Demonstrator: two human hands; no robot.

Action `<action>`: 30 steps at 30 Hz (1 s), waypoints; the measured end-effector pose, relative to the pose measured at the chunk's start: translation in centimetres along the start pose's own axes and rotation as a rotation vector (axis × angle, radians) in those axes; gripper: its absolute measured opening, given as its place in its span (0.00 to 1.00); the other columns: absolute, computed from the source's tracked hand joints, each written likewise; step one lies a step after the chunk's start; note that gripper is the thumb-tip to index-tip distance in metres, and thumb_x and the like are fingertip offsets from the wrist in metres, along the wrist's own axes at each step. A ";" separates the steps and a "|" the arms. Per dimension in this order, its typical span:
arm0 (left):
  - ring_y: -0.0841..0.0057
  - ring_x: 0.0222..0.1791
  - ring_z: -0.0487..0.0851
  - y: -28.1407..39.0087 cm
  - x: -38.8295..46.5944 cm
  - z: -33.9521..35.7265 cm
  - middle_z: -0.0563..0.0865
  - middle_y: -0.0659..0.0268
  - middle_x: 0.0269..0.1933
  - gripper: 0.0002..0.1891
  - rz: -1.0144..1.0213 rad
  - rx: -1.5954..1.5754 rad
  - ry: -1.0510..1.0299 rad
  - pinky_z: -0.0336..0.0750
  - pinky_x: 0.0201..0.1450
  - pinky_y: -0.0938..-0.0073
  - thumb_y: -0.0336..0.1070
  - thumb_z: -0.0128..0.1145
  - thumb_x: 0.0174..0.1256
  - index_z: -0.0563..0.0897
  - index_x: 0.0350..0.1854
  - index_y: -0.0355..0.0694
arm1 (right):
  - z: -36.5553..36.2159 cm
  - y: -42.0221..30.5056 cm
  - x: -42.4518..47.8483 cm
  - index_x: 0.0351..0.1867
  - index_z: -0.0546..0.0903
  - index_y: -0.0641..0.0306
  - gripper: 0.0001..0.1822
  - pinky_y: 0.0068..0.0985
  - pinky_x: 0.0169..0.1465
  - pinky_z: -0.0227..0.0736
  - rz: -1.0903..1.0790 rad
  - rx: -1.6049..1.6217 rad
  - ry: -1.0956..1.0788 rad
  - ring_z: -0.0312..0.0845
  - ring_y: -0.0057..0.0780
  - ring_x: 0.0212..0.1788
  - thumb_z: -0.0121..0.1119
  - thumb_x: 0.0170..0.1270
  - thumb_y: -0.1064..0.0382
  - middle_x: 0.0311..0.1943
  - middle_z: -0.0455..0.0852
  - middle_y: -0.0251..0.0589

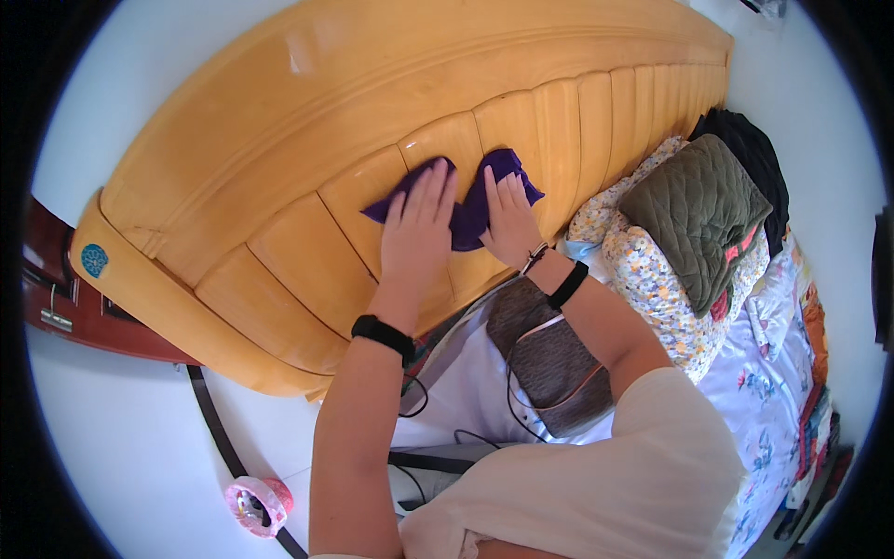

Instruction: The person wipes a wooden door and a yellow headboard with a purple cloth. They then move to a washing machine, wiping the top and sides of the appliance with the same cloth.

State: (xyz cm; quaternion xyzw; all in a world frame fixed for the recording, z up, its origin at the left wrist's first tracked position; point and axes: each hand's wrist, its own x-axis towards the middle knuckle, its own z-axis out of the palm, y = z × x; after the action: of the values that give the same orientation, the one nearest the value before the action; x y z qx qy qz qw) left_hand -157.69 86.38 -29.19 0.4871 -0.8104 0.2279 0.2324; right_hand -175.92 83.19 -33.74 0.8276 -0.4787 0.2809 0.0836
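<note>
A purple cloth (469, 218) lies against the panelled face of a yellowish wooden headboard (279, 265). My left hand (419, 223) presses flat on the cloth's left part, its fingers pointing up the panels. On the right part rests my right hand (510, 213), with its fingertips on the cloth and its thumb near the middle. Both palms hide some of the cloth. Dark bands circle both wrists.
Beside the headboard, the bed bears a brown cushion (552, 363), floral bedding (649, 300) and a dark green quilted cushion (698, 209). Dark cables cross the bed near my arms. A pink lined bin (279, 496) stands on the floor, lower left, near a reddish-brown door (119, 335).
</note>
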 end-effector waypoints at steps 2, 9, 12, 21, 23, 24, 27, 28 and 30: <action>0.74 0.67 0.68 1.0 -1.3 0.9 0.65 0.67 0.72 0.30 0.068 0.009 -0.026 0.66 0.64 0.62 0.32 0.52 0.57 0.70 0.67 0.43 | -0.3 1.8 0.3 0.71 0.49 0.74 0.50 0.49 0.73 0.45 0.001 -0.028 -0.074 0.53 0.64 0.68 0.62 0.47 0.65 0.60 0.63 0.69; 0.72 0.68 0.67 2.6 3.8 1.1 0.68 0.64 0.70 0.24 0.103 -0.006 0.042 0.65 0.66 0.61 0.34 0.50 0.61 0.74 0.62 0.38 | -3.2 10.6 7.0 0.72 0.50 0.69 0.44 0.47 0.74 0.42 0.058 -0.060 0.320 0.48 0.64 0.71 0.55 0.53 0.64 0.67 0.57 0.70; 0.71 0.68 0.66 3.6 7.6 2.6 0.69 0.63 0.69 0.23 0.105 -0.001 0.139 0.61 0.68 0.60 0.35 0.47 0.63 0.74 0.61 0.38 | -3.2 14.6 8.4 0.72 0.52 0.65 0.42 0.47 0.74 0.43 0.141 -0.006 0.405 0.49 0.63 0.71 0.55 0.55 0.64 0.67 0.57 0.70; 0.68 0.67 0.68 4.8 14.5 4.7 0.73 0.60 0.65 0.22 0.185 -0.078 0.242 0.60 0.69 0.61 0.33 0.46 0.63 0.74 0.60 0.37 | -3.6 23.2 9.0 0.72 0.52 0.65 0.39 0.44 0.74 0.43 0.357 0.015 0.486 0.47 0.62 0.72 0.52 0.59 0.61 0.67 0.56 0.72; 0.67 0.67 0.67 5.5 14.4 5.2 0.72 0.59 0.65 0.22 0.162 -0.086 0.235 0.60 0.69 0.62 0.33 0.45 0.63 0.73 0.60 0.37 | -3.3 22.8 9.1 0.72 0.52 0.68 0.39 0.45 0.74 0.43 0.407 0.040 0.502 0.48 0.64 0.71 0.50 0.59 0.62 0.68 0.55 0.72; 0.67 0.67 0.67 5.7 14.4 5.2 0.72 0.59 0.65 0.22 0.157 -0.100 0.240 0.60 0.69 0.62 0.33 0.45 0.62 0.74 0.60 0.36 | -3.0 22.5 8.9 0.72 0.51 0.69 0.39 0.45 0.73 0.43 0.433 0.034 0.523 0.48 0.64 0.71 0.50 0.59 0.63 0.68 0.54 0.73; 0.67 0.68 0.66 5.0 13.3 4.5 0.71 0.59 0.67 0.22 0.147 -0.134 0.242 0.60 0.69 0.62 0.33 0.46 0.61 0.74 0.60 0.36 | -1.5 20.7 8.0 0.73 0.46 0.72 0.41 0.47 0.74 0.41 0.480 0.023 0.511 0.47 0.68 0.70 0.47 0.58 0.66 0.66 0.53 0.79; 0.67 0.68 0.66 4.5 12.6 3.9 0.70 0.59 0.67 0.23 0.141 -0.130 0.233 0.60 0.69 0.62 0.33 0.47 0.61 0.74 0.60 0.36 | -0.9 19.4 7.1 0.73 0.44 0.72 0.42 0.47 0.74 0.39 0.450 0.014 0.477 0.46 0.68 0.71 0.48 0.57 0.66 0.66 0.52 0.79; 0.68 0.69 0.64 3.3 10.8 3.3 0.68 0.61 0.69 0.24 0.133 -0.117 0.193 0.59 0.70 0.64 0.31 0.48 0.59 0.73 0.61 0.38 | 0.1 15.7 5.3 0.73 0.42 0.72 0.45 0.48 0.74 0.38 0.418 0.013 0.434 0.44 0.68 0.71 0.49 0.54 0.68 0.67 0.51 0.79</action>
State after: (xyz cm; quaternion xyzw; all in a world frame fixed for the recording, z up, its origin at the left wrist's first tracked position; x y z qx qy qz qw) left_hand -165.68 78.45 -25.76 0.3936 -0.8267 0.2411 0.3218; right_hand -187.07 70.94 -32.99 0.6324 -0.6076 0.4655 0.1190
